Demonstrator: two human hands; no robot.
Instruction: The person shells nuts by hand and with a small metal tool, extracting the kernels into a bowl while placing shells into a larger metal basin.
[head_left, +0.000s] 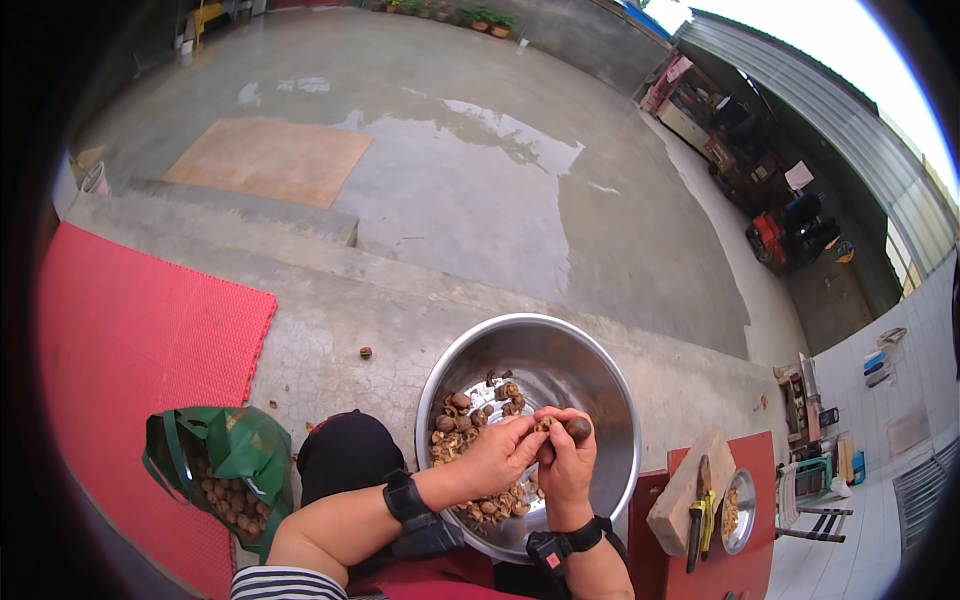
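Note:
Both hands meet above a stainless steel basin (622, 390). My left hand (504, 450) pinches a cracked walnut (545, 424) with its fingertips. The same walnut is also held by my right hand (566, 469). A smooth, dark brown rounded thing (578, 429) sticks up between the right hand's fingers; whether it is a whole nut or a handle end I cannot tell. Inside the basin, walnut shells (495, 506) and several whole-looking walnuts (454, 420) lie mostly on the left. My forearms hide part of the basin's near side.
At left, a green bag (262, 442) holds walnuts (232, 502) beside a red foam mat (150, 322). On a red stool (754, 517) at right are a brick-like block (686, 487), yellow-and-black-handled pliers (703, 514) and a metal bowl (742, 517) of kernels. One nut (365, 352) lies on the concrete.

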